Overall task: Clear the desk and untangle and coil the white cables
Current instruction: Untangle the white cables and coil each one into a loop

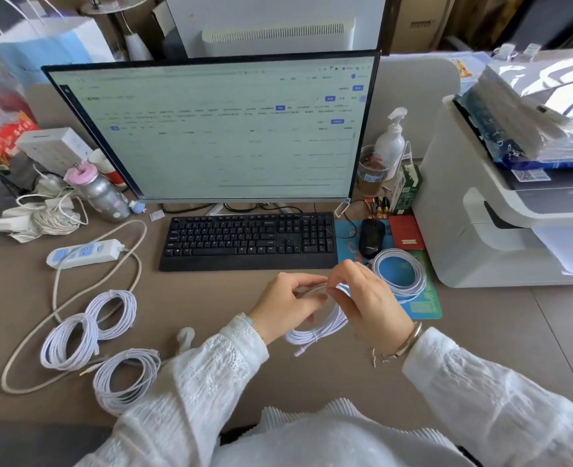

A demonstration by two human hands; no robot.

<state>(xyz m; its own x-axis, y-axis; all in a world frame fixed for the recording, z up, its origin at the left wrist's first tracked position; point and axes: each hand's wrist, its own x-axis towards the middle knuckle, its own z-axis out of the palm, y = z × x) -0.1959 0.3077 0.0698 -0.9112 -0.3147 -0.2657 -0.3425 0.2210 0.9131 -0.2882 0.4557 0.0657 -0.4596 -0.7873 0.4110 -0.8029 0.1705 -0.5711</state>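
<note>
In front of the keyboard my left hand [286, 303] and my right hand [369, 298] both hold one white cable coil [315, 332] above the desk; its loops hang below my fingers and a plug end dangles at the bottom. Three finished white coils lie at the left: one [112, 313], one [68, 342] and one [126, 379]. Another white coil [400, 276] rests on the mouse mat at the right.
A black keyboard [249, 239], monitor [211, 129] and black mouse [371, 237] stand ahead. A white power strip [84, 252] with a long beige cord [56, 298] lies at the left. A tangled heap of cords [47, 217] and a bottle [103, 193] sit far left. A printer [514, 203] stands at the right.
</note>
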